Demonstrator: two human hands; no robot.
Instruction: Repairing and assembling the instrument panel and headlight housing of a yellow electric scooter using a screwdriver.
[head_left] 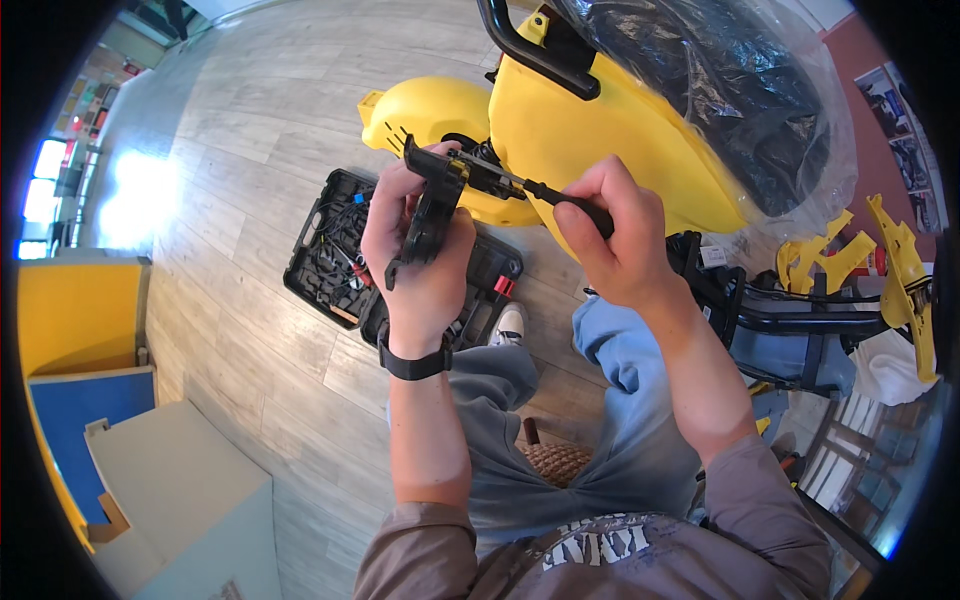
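My left hand [440, 285], with a dark band on its wrist, grips a black plastic housing [432, 212] in front of my chest. The housing has a curved lever-like end and small metal parts on its right side. My right hand [628, 235] is closed around the black handle of a screwdriver [546, 193]. Its thin metal shaft points left and reaches the upper right of the housing; whether the tip sits in a screw is too small to tell. Behind both hands stands a large yellow body panel [580, 140], close to the screwdriver.
An open black tool case [312, 240] lies on the wooden floor below my left hand. A black part wrapped in clear plastic [720, 90] rests against the yellow panel. To the right are a black tubular frame [815, 322] and loose yellow parts [905, 265]. A grey cabinet [190, 470] stands lower left.
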